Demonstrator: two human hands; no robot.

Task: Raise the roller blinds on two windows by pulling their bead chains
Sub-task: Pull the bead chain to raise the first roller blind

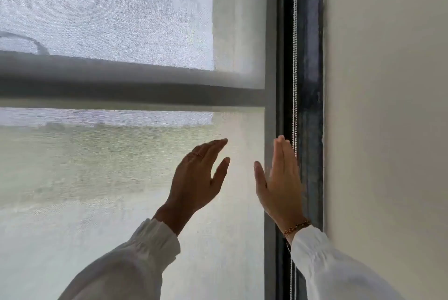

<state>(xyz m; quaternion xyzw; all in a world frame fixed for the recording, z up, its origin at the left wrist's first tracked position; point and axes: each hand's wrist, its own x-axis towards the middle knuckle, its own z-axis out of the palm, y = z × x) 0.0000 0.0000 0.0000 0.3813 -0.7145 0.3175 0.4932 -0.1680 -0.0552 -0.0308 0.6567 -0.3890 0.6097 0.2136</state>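
Observation:
A sheer white roller blind (109, 178) hangs down over the window and fills most of the view. Its bead chain (294, 57) drops as a double strand along the dark window frame (311, 81) at the right. My right hand (281, 178) is raised, fingers straight and together, thumb apart, right beside the chain at its lower visible part; it grips nothing. My left hand (198, 176) is lifted in front of the blind, fingers extended and empty, a little left of the right hand.
A plain cream wall (388, 105) stands right of the frame. A dark horizontal window bar (121, 88) shows through the blind's fabric. Both arms wear white sleeves; a gold bracelet (297, 227) circles the right wrist.

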